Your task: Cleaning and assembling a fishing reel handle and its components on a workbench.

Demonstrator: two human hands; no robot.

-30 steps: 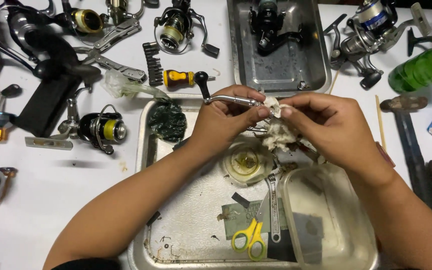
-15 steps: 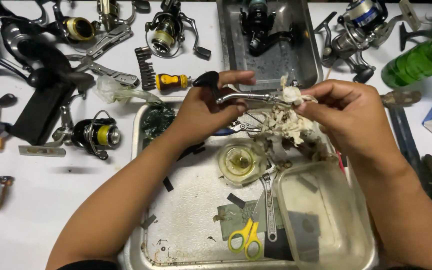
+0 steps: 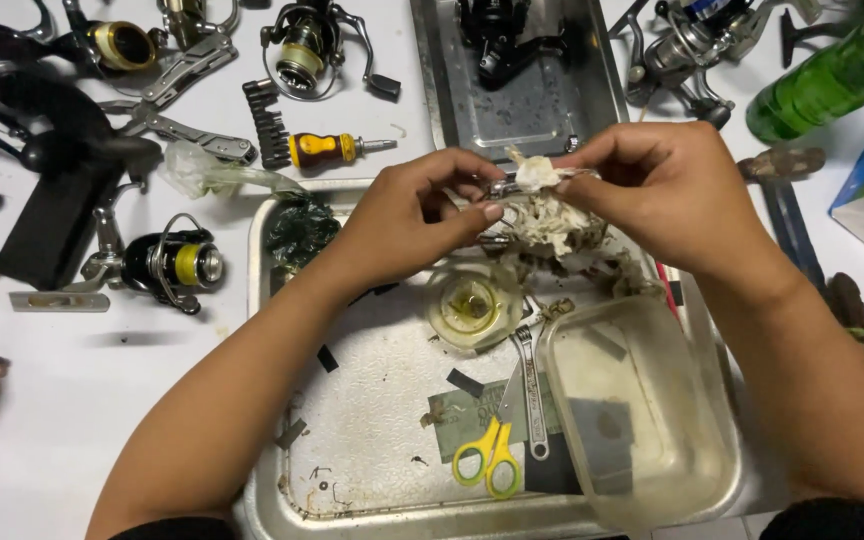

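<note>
Both hands meet above the far edge of a steel tray (image 3: 372, 490) on a white desk (image 3: 82, 400). The left hand (image 3: 417, 215) is closed, thumb and fingers pinching one end of a thin metal rod (image 3: 502, 187). The right hand (image 3: 667, 190) is closed too, pressing a crumpled, stained tissue (image 3: 542, 205) around the rod's other end; the tissue hangs down between the hands, above the tray.

In the tray: a round clear lid (image 3: 470, 305) just below the hands, a small wrench (image 3: 530, 390), yellow scissors (image 3: 489, 462) near the front edge, and an empty clear plastic tub (image 3: 642, 410) at the right.

On the desk, left of the tray: a black reel with a yellow spool (image 3: 174, 265). Farther off: a yellow-handled screwdriver (image 3: 337, 149), a strip of bits (image 3: 264, 122), more reels. A second tray (image 3: 522, 110) lies far centre, holding a dark reel. A green bottle (image 3: 832, 75) lies at the far right.
</note>
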